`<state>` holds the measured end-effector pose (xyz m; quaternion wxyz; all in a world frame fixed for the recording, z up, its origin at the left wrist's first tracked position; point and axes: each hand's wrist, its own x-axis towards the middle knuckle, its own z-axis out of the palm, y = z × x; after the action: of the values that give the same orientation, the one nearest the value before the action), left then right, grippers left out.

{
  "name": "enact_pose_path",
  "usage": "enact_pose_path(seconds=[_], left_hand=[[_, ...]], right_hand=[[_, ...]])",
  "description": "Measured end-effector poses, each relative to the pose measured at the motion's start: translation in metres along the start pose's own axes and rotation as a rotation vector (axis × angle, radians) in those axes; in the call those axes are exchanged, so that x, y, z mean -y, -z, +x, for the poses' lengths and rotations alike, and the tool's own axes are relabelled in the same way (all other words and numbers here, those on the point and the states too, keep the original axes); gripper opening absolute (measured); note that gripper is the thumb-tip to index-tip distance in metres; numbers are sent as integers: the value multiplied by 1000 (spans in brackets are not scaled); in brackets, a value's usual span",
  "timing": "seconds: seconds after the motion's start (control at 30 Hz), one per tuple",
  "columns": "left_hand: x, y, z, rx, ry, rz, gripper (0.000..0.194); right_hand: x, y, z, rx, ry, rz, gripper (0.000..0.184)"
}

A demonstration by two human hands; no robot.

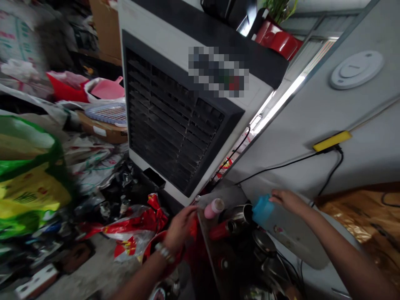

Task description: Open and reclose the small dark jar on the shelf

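My right hand (283, 198) is closed on the edge of a light-blue thing (262, 209), soft-edged and partly see-through. I cannot make out whether it is cloth or plastic. It hangs over the right side of a crowded low table (204, 233), beside a metal pot (243, 213). My left hand (181, 228), a watch on its wrist, reaches to the table's left edge with fingers stretched out and slightly blurred; nothing shows in it. Near those fingertips stands a pink bottle (213, 208), with a red cylindrical flask (221, 230) lying tilted below it.
A large air cooler (175, 121) stands ahead. A white wall with a yellow-ended power strip (331, 141) and cords is at right, above a pale oval board (296, 237). Red plastic bags (134, 225), a green-yellow sack (31, 187) and clutter cover the left floor.
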<state>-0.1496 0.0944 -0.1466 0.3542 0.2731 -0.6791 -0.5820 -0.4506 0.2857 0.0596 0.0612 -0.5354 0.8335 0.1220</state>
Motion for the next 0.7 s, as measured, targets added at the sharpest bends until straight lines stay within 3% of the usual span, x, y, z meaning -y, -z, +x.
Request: enact_pose_path(seconds=[0.07, 0.17, 0.27, 0.4, 0.7], left_hand=[[-31, -54, 32, 213, -162, -33, 22], [-68, -131, 66, 422, -292, -15, 30], [-76, -180, 80, 589, -335, 39, 35], [-64, -202, 81, 697, -362, 82, 38], [-57, -215, 77, 692, -387, 110, 42]], right_hand=[[2, -2, -1, -5, -7, -5, 34], [4, -5, -2, -18, -26, -9, 33], [3, -6, -4, -26, -46, -7, 34], [-1, -8, -7, -28, -66, 0, 36], [-14, -20, -5, -4, -109, -1, 34]])
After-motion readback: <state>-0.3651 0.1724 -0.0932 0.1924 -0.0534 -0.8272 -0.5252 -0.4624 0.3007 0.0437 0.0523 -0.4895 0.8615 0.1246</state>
